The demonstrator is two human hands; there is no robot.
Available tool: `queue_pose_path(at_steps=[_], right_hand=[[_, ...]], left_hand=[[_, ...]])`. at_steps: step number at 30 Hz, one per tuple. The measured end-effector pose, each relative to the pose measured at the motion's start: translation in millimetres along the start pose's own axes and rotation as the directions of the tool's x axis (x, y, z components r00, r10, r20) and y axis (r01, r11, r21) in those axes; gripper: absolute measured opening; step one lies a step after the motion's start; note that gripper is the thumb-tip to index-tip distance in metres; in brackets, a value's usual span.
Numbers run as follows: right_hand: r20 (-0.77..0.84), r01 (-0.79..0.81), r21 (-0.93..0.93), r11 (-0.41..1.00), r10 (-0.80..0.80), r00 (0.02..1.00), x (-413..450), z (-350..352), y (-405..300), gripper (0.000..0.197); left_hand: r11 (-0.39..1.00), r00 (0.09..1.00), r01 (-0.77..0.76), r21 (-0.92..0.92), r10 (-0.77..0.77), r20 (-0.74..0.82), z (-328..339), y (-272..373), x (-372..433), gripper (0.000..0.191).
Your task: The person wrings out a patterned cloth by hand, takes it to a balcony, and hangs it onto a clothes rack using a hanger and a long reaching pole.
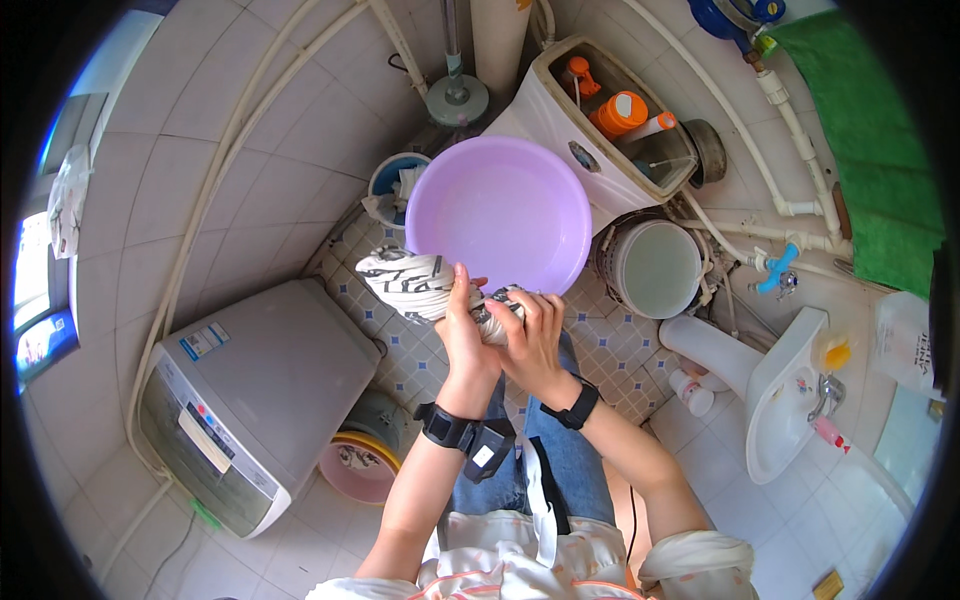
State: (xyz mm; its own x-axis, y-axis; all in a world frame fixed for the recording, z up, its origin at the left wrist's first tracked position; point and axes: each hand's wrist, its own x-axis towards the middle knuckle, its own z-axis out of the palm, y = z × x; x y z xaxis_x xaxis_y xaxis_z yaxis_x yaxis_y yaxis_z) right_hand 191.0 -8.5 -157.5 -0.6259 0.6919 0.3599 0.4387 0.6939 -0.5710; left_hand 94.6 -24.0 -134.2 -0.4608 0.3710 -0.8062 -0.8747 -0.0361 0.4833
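My left hand [466, 330] and my right hand [529, 330] both grip a bunched, twisted white cloth with dark markings [420, 283]. Its thicker end sticks out to the left of my left hand, and the rest is pressed between my palms and fingers. The cloth is held over the near rim of a round lilac plastic basin [499, 214]. Inside the basin the bottom looks pale and smooth; whether it holds water I cannot tell. Black straps circle both wrists, and a small dark device is fixed to the left one.
A lidless toilet cistern [585, 146] stands behind the basin. On the right are a bucket of water [660, 268], a blue-handled tap [780, 268] and a pedestal washbasin [787, 405]. A grey washing machine [277, 382], a pink tub [360, 480] and a blue waste bin [390, 176] are on the left.
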Motion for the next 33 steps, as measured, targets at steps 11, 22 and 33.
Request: queue_pose_path(at_steps=[11,22,33], right_hand=[[0.065,-0.4,0.401,0.825,0.409,0.91,29.8,10.2,-15.4,0.026],[0.753,-0.661,0.492,0.566,0.105,0.65,50.7,-14.3,-14.8,0.065],[0.948,-0.816,0.22,0.535,-0.314,0.05,92.9,-17.4,14.8,0.026]], left_hand=[[0.881,0.881,-0.411,0.235,0.318,0.351,-1.0,28.0,-21.9,0.027],[0.74,0.566,-0.52,0.427,-0.076,0.821,-24.9,69.4,-5.1,0.08],[0.874,0.591,-0.338,0.348,-0.091,0.802,4.3,80.0,1.8,0.053]])
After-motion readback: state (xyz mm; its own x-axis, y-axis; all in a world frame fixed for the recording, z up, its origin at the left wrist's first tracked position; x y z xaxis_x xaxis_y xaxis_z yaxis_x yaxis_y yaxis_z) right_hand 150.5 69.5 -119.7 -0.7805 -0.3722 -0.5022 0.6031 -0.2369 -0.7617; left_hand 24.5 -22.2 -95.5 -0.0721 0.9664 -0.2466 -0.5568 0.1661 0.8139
